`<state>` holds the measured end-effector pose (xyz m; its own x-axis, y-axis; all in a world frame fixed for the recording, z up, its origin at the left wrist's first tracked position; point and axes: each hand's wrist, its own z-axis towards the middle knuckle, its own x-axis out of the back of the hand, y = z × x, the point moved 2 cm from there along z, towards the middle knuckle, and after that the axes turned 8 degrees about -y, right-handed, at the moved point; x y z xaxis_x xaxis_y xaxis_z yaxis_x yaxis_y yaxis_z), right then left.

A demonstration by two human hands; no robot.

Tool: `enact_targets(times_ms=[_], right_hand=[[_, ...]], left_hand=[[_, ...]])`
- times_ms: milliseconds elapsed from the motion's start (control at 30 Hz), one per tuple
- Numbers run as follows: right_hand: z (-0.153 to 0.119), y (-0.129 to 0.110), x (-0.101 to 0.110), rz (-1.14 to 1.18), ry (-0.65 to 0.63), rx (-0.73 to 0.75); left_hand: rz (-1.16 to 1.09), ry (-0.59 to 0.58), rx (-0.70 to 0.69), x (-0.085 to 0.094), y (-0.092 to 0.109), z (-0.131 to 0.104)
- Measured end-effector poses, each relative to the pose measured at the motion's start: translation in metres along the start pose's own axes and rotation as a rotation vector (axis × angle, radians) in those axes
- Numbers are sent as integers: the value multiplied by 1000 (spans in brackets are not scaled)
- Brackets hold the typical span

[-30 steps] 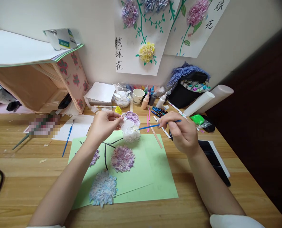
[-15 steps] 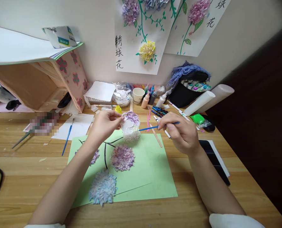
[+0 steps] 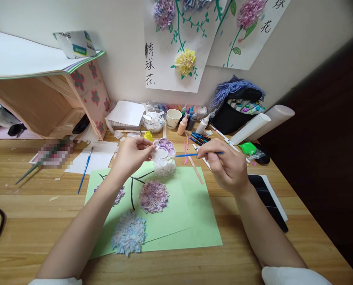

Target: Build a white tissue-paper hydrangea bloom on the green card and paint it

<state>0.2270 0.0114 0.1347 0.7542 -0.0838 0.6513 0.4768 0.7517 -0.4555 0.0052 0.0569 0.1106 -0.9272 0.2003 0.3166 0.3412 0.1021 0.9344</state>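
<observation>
My left hand (image 3: 137,155) pinches the edge of a round white paint palette (image 3: 162,151) with purple paint in its wells. My right hand (image 3: 224,164) grips a blue paintbrush (image 3: 191,154), its tip at the palette's right edge; whether it touches I cannot tell. Just below the palette is a white paper flower (image 3: 165,170) at the top of the green sheet (image 3: 203,221). On that sheet lie a pink-purple flower (image 3: 154,196), a pale blue flower (image 3: 129,233) and drawn black stems (image 3: 132,194). Another purple flower (image 3: 121,194) is partly hidden by my left forearm.
A second brush (image 3: 85,170) rests on white paper at left. Behind my hands stand a paper cup (image 3: 174,118), paint bottles (image 3: 182,124) and a small yellow pot (image 3: 148,135). Pens (image 3: 198,139) and a wooden stick (image 3: 195,170) lie near my right hand. A tablet (image 3: 265,200) is at right.
The brush tip has shifted slightly up and right, from the palette's lower right part to its right edge. My left hand still holds the palette in nearly the same place.
</observation>
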Motion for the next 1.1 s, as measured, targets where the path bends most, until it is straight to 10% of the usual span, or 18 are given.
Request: enact_targets(times_ms=[1100], right_hand=[[2,1,1,-17,-15,-38]], left_hand=[[-29,-32,-3,-2,-1,1]])
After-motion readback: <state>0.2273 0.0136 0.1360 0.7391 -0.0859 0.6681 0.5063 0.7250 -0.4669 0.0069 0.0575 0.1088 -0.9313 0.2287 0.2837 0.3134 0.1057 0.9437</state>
